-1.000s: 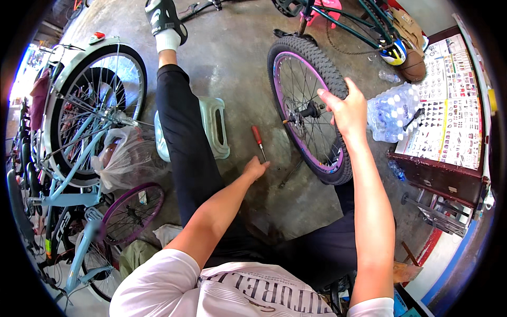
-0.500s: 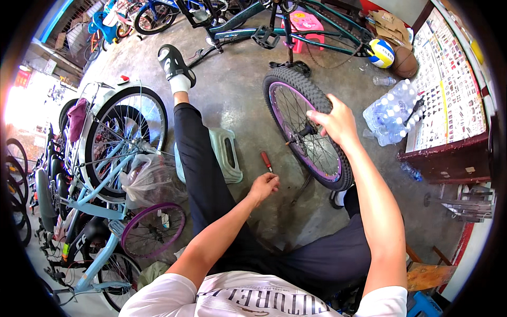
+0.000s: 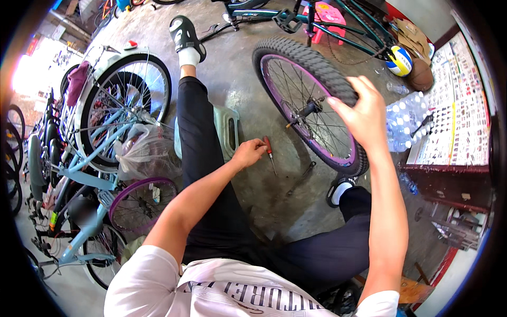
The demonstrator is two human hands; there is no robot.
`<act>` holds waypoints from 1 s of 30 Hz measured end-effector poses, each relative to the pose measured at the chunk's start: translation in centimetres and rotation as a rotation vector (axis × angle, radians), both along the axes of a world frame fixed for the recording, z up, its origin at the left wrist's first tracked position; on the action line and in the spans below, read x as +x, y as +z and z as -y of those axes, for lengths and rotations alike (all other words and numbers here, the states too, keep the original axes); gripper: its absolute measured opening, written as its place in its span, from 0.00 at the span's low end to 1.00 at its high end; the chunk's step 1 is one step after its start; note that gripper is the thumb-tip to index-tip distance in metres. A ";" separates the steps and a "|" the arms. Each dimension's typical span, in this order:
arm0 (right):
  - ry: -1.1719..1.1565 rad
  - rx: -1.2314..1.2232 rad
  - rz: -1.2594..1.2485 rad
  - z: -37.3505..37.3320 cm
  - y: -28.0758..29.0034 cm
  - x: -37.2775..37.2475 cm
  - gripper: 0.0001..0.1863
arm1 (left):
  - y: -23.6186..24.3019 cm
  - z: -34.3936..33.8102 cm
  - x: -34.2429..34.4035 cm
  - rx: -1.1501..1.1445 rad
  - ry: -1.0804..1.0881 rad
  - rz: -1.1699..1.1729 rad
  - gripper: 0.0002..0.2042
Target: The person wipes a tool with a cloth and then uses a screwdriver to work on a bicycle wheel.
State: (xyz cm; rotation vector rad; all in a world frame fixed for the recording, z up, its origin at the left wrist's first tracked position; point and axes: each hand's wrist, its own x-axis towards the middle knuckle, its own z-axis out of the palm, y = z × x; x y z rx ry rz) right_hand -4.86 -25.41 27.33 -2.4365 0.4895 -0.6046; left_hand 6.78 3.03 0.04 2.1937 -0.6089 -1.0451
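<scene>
My right hand grips a bicycle wheel with a knobby black tyre and purple rim. Its thumb lies on the near side and its fingers reach over the tyre. The wheel leans, hub and spokes facing me. Left of it, my left hand is closed, its fingertips beside the red handle of a screwdriver. Whether they touch the handle, or hold something small, I cannot make out. The screwdriver's shaft points toward me over the concrete floor. A dark slim tool lies between it and the wheel.
A pale green plastic stool lies beside my outstretched left leg. Farther left are a light blue bicycle, a plastic bag and a bare purple rim. A dark green bicycle frame stands ahead; bottles are at right.
The view has shifted, raising the floor objects in the picture. My left hand has moved away from over the screwdriver's shaft to beside its handle. My right hand has come farther round the tyre.
</scene>
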 end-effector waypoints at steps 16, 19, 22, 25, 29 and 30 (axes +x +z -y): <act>-0.223 0.082 -0.432 5.4 -7.3 -5.8 0.32 | -13.1 3.7 3.1 0.192 -1.074 0.710 0.17; -0.200 0.109 -0.394 5.4 -7.2 -5.7 0.32 | -13.8 3.5 3.0 0.235 -1.011 0.740 0.11; -0.147 0.008 -0.412 5.4 -6.6 -5.5 0.31 | -13.3 2.7 3.1 0.250 -0.855 0.660 0.12; -0.080 -0.066 -0.502 5.5 -5.1 -5.9 0.37 | -10.0 1.9 1.8 0.294 -0.702 0.384 0.16; 0.001 -0.093 -0.207 3.9 -3.8 -3.1 0.47 | -3.0 1.4 1.3 0.133 -0.581 0.382 0.16; 0.033 -0.108 -0.110 3.6 -3.6 -2.1 0.48 | 0.0 1.7 1.1 0.072 -0.532 0.356 0.16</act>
